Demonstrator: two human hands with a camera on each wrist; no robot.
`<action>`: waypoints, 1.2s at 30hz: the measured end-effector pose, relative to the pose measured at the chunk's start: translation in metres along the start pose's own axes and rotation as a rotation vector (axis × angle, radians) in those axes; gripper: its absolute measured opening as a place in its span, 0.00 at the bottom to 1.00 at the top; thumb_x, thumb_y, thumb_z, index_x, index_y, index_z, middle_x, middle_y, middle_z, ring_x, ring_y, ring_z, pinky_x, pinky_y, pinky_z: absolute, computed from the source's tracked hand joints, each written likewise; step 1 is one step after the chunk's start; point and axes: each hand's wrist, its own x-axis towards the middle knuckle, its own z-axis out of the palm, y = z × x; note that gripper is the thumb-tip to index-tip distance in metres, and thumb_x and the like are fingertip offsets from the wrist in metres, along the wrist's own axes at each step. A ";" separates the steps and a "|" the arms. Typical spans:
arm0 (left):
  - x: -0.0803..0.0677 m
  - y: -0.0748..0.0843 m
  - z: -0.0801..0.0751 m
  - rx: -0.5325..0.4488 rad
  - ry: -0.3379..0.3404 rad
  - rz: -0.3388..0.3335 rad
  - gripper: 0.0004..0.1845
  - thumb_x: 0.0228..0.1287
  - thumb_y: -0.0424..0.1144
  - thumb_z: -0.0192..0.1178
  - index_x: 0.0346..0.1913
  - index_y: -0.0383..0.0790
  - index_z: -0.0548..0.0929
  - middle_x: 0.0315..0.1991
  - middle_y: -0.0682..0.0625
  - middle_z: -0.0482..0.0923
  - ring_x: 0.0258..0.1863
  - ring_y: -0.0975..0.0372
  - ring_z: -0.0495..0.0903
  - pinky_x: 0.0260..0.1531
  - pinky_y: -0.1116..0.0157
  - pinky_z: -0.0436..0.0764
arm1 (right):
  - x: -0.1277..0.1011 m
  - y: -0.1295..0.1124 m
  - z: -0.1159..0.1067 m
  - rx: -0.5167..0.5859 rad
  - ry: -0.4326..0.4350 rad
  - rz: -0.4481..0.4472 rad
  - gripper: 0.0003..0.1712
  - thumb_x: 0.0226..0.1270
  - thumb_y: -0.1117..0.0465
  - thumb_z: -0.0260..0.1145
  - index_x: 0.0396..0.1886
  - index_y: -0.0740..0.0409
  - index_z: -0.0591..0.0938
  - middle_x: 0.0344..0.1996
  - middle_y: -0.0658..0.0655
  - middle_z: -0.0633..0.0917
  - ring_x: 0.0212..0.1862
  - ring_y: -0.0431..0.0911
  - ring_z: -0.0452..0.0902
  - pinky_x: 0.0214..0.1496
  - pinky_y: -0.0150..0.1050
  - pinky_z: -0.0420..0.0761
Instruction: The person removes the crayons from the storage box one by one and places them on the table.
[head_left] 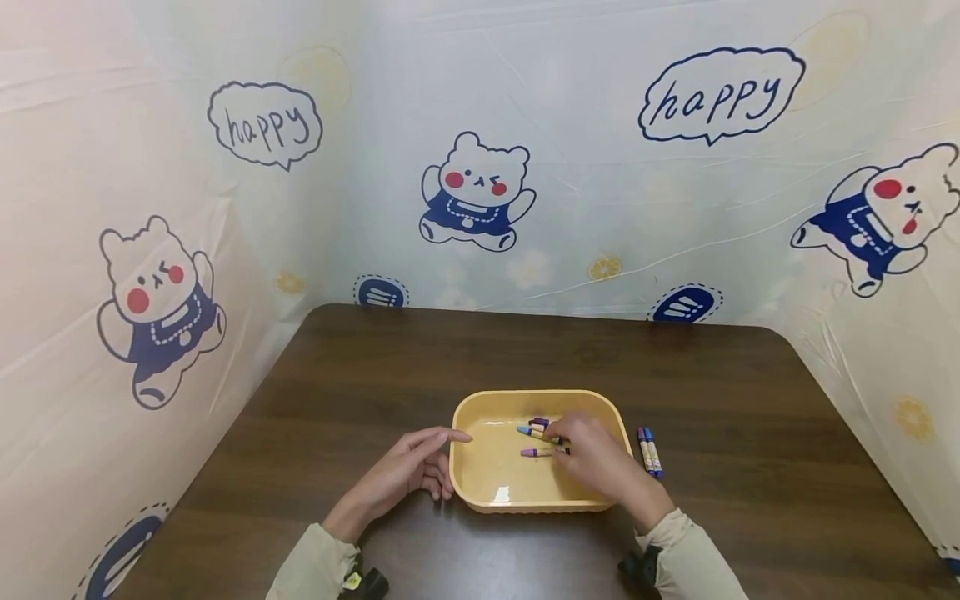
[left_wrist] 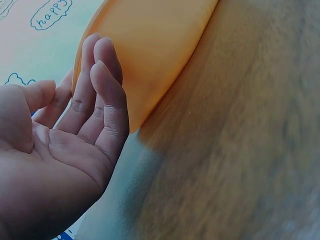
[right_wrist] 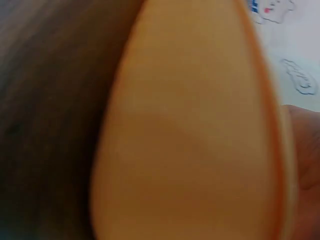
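Observation:
A yellow plastic tray (head_left: 498, 487) stands on the table, with a few crayons lying in its right half. Among them are a blue-tipped crayon (head_left: 531, 432) and a pink-tipped crayon (head_left: 532, 452). Over the tray's right rim reaches my right hand (head_left: 596, 458), its bent fingertips down at these crayons; whether they pinch one is unclear. In the right wrist view the tray's outer wall (right_wrist: 185, 120) covers most of that hand. My left hand (head_left: 408, 468) rests against the left side of the tray, index finger stretched over the rim, other fingers loosely bent, nothing held.
Two markers or crayons, one purple (head_left: 644, 448) and one blue (head_left: 653, 452), lie side by side on the table just right of the tray. A printed curtain (head_left: 570, 275) hangs around the dark wooden table (head_left: 360, 358).

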 end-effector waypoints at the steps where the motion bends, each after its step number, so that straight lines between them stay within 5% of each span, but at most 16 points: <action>1: 0.000 0.000 0.000 0.001 0.001 -0.003 0.31 0.80 0.54 0.43 0.68 0.30 0.69 0.29 0.43 0.83 0.28 0.55 0.84 0.27 0.64 0.83 | 0.000 0.001 0.003 -0.003 -0.004 0.005 0.10 0.52 0.74 0.72 0.36 0.62 0.88 0.35 0.55 0.87 0.42 0.50 0.82 0.47 0.47 0.81; 13: -0.003 0.001 0.002 0.004 0.005 0.001 0.30 0.81 0.53 0.42 0.68 0.29 0.68 0.29 0.43 0.83 0.27 0.56 0.84 0.27 0.64 0.82 | -0.001 0.008 0.017 -0.053 0.010 0.029 0.12 0.50 0.76 0.68 0.30 0.58 0.88 0.29 0.51 0.84 0.37 0.45 0.79 0.43 0.44 0.80; 22: -0.002 0.001 0.002 -0.001 -0.012 0.012 0.29 0.81 0.52 0.41 0.68 0.29 0.68 0.29 0.44 0.83 0.27 0.56 0.84 0.27 0.64 0.82 | -0.001 0.009 0.021 -0.125 -0.027 0.083 0.08 0.52 0.64 0.77 0.25 0.52 0.83 0.22 0.44 0.75 0.28 0.39 0.68 0.32 0.36 0.72; 36: -0.001 0.002 0.003 0.003 0.001 0.003 0.29 0.81 0.52 0.43 0.68 0.30 0.69 0.29 0.45 0.83 0.27 0.56 0.84 0.27 0.64 0.82 | -0.001 0.008 0.022 -0.153 -0.010 -0.008 0.08 0.50 0.70 0.74 0.27 0.55 0.84 0.25 0.47 0.78 0.31 0.41 0.73 0.35 0.40 0.77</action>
